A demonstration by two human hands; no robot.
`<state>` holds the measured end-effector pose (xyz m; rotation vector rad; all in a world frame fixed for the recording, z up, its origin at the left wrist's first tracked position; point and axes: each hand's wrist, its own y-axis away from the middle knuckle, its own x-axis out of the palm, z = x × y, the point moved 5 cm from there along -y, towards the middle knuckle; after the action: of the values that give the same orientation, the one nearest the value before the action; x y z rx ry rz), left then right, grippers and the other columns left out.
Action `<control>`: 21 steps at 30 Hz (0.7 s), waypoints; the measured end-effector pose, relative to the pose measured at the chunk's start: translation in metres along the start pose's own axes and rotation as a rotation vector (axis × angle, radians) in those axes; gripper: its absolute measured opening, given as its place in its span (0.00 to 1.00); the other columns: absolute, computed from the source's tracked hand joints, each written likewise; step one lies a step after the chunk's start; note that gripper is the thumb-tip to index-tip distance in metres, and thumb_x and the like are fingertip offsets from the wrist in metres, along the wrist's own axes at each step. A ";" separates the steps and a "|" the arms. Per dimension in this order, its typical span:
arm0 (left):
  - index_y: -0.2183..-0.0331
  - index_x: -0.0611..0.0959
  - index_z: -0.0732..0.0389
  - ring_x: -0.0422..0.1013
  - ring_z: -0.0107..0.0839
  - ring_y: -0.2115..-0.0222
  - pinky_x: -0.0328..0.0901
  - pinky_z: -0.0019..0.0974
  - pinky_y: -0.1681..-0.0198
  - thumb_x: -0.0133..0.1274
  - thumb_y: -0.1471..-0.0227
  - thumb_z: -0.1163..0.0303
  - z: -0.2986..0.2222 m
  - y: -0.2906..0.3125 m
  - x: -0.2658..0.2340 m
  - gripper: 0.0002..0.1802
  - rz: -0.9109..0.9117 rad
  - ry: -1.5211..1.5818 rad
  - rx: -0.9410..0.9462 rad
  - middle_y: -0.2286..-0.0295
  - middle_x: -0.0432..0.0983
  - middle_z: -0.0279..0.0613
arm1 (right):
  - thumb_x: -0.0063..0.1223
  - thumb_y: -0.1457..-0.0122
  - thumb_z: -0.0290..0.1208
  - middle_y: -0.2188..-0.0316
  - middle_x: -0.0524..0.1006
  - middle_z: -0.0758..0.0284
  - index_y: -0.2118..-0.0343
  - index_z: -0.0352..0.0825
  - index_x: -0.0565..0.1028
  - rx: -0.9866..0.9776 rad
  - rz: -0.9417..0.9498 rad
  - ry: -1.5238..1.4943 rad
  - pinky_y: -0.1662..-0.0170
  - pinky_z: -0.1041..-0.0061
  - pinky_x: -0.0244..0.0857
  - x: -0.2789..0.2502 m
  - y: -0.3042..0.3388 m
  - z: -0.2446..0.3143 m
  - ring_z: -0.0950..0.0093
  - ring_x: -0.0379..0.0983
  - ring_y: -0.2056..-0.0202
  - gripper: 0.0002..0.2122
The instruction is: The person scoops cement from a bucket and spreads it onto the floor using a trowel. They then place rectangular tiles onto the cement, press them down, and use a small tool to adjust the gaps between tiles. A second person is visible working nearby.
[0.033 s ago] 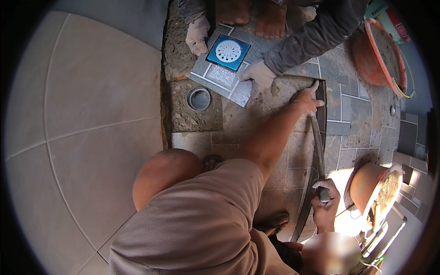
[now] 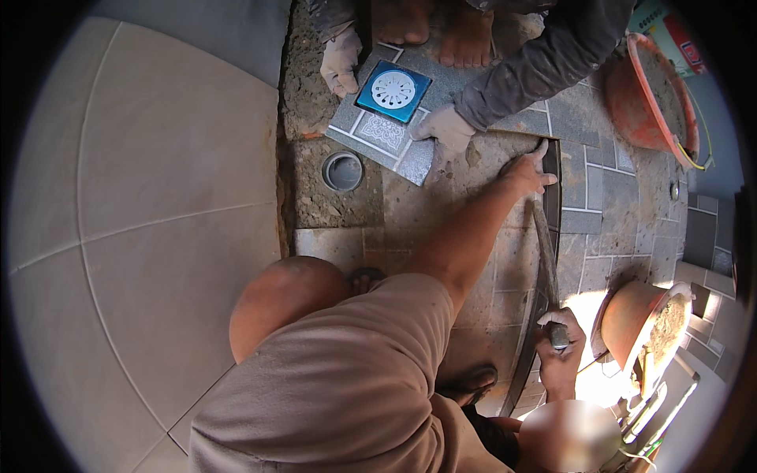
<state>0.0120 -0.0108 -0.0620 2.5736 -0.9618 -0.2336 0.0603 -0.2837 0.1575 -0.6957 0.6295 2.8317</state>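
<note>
My left hand [image 2: 530, 175] stretches out low over the floor with its fingers spread, touching the far end of a dark strip [image 2: 554, 162] beside the laid grey tiles [image 2: 583, 177]. My right hand [image 2: 558, 359] is closed around the head end of what looks like a hammer [image 2: 546, 256]. Its long wooden handle points away toward my left hand. Across from me, a co-worker's gloved hands [image 2: 449, 128] hold a patterned grey tile piece [image 2: 378, 140]. Set into that piece is a blue-framed floor drain [image 2: 393, 88] with a round white grate. An open pipe mouth [image 2: 343, 171] lies in the rough bed nearby.
A red bucket of mortar [image 2: 643, 110] stands far right. Nearer sits another tilted bucket [image 2: 631, 319], with several tools [image 2: 650, 402] beside it. Large beige tiles [image 2: 173, 142] cover the left, ending at a broken edge. The co-worker's bare feet [image 2: 465, 43] are at the top.
</note>
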 end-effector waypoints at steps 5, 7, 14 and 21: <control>0.25 0.48 0.54 0.84 0.33 0.65 0.71 0.36 0.49 0.65 0.45 0.55 0.003 -0.005 -0.006 0.58 0.008 -0.087 0.021 0.67 0.88 0.46 | 0.49 0.55 0.11 0.70 0.74 0.67 0.66 0.31 0.77 0.070 -0.006 -0.070 0.57 0.75 0.66 0.001 -0.001 -0.013 0.73 0.72 0.66 0.13; 0.25 0.46 0.56 0.84 0.34 0.64 0.71 0.37 0.49 0.64 0.45 0.54 0.004 -0.006 -0.006 0.60 0.027 -0.106 0.033 0.67 0.88 0.46 | 0.50 0.54 0.11 0.70 0.74 0.67 0.66 0.31 0.77 0.067 -0.021 -0.055 0.57 0.75 0.66 0.002 -0.002 -0.015 0.74 0.72 0.66 0.12; 0.24 0.45 0.47 0.85 0.31 0.67 0.73 0.37 0.52 0.67 0.43 0.62 0.001 -0.006 -0.007 0.59 0.034 -0.077 -0.030 0.63 0.87 0.46 | 0.51 0.53 0.12 0.69 0.76 0.69 0.65 0.31 0.79 0.052 -0.007 -0.027 0.57 0.77 0.65 0.007 -0.005 -0.013 0.76 0.72 0.64 0.13; 0.25 0.48 0.47 0.86 0.41 0.65 0.77 0.37 0.59 0.56 0.33 0.70 0.029 -0.024 -0.009 0.47 0.048 0.282 -0.071 0.58 0.84 0.53 | 0.54 0.52 0.13 0.66 0.78 0.67 0.64 0.32 0.80 0.071 0.027 -0.092 0.58 0.75 0.66 0.003 -0.012 -0.018 0.75 0.74 0.63 0.12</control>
<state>0.0113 0.0033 -0.0976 2.4316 -0.8914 0.1053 0.0676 -0.2802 0.1375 -0.5458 0.7250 2.8307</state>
